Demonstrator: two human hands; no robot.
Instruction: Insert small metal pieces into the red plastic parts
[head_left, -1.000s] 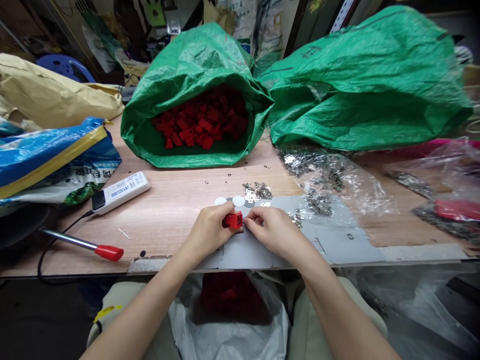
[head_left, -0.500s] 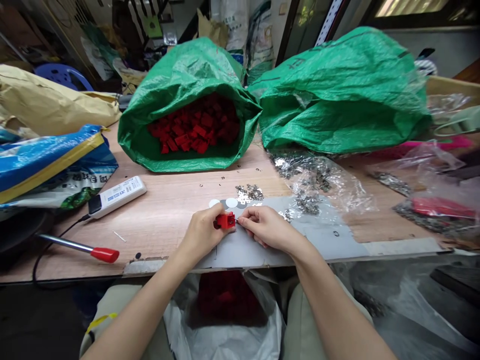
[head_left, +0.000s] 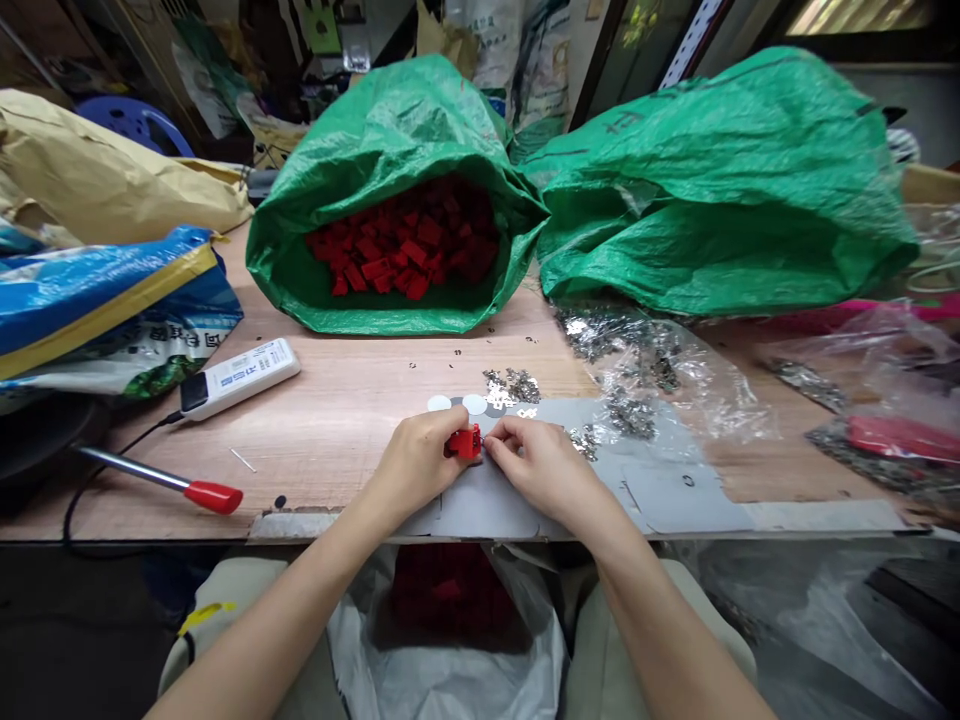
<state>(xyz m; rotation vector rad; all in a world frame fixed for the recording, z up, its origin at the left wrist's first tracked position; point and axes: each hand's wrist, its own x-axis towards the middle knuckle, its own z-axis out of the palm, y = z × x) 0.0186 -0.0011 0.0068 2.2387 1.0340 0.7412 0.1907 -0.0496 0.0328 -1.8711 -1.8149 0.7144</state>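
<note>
My left hand point(head_left: 416, 455) is closed around a small red plastic part point(head_left: 466, 442), holding it over the grey sheet point(head_left: 495, 510) at the table's front edge. Just right of that part, my right hand point(head_left: 536, 460) pinches a tiny metal piece at its open end. The fingertips hide most of this piece, so I cannot tell how far it sits inside. Beyond the hands lies a small pile of flat metal pieces point(head_left: 517, 385). More red parts point(head_left: 405, 250) fill the open green sack point(head_left: 375, 140) at the back.
A second green sack point(head_left: 720, 200) lies at back right, with a clear plastic bag point(head_left: 720, 395) of metal pieces before it. On the left are a white power strip point(head_left: 244, 378), a red-tipped lever point(head_left: 214, 496) and a blue bag point(head_left: 112, 300). A white sack point(head_left: 450, 690) hangs at my lap.
The view has shifted slightly, so most things on the table appear a little further right. My right fingers have come closer to the red part, and less of the metal piece shows.
</note>
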